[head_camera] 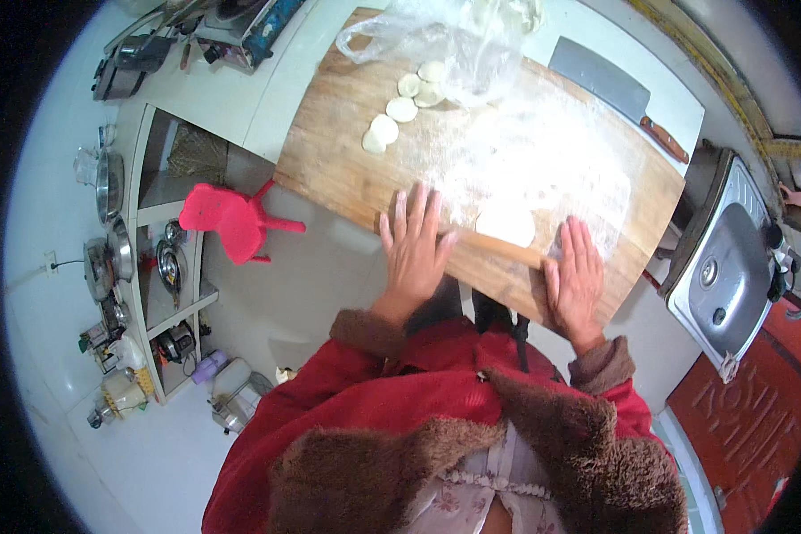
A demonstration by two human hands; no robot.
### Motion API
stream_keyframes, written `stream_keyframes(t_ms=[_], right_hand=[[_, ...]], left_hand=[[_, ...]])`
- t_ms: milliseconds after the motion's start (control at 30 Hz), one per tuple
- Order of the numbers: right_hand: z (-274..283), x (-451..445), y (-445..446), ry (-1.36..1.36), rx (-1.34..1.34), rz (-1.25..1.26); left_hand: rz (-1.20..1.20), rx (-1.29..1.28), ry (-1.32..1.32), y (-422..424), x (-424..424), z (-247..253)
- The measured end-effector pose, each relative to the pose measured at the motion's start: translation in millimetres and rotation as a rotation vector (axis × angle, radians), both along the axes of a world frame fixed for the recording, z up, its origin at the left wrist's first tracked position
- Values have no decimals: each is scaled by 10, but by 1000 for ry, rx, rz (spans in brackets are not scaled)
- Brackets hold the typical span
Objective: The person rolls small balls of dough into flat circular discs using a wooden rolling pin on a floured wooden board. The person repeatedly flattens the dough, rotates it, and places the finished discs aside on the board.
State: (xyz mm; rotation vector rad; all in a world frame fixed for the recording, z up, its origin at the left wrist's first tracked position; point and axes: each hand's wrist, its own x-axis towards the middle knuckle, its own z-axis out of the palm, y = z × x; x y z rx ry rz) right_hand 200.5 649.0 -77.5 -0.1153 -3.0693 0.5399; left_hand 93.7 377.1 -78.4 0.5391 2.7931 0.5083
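Observation:
A wooden rolling pin [500, 248] lies along the near edge of a floured wooden board [334, 147]. My left hand [410, 250] rests flat over its left end, fingers extended and spread. Over the other end lies my right hand [577, 280], palm down with straight fingers; neither hand curls around the pin. Just beyond the pin, and partly hidden by it, is a flat round of white dough [507, 223]. Several small dough discs [401, 109] sit at the board's far left, some overlapping. Flour [547, 147] whitens the board's middle and right.
A clear plastic bag [480, 60] covers the board's far edge. Beyond the board's far right lies a cleaver [601, 77] with a wooden handle. A steel sink [734, 267] stands at right. At left are a red stool [233, 220], shelves with pots [169, 267] and a gas stove [240, 33].

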Motion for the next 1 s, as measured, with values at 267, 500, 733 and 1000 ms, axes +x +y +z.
stream_keyframes(t_ms=[267,500,733,1000], right_hand=[[-47,-139,109,79,33,8],[66,-624,238,164,39,-135],[91,313,-204,54,-61,10],[141,384,25,240,-108,222]], left_hand=[[-18,39,100,171,-224,37],[-16,15,174,407,-588,21],[-87,-10,114,43,76,130],[-109,209,64,709,-287,261]])
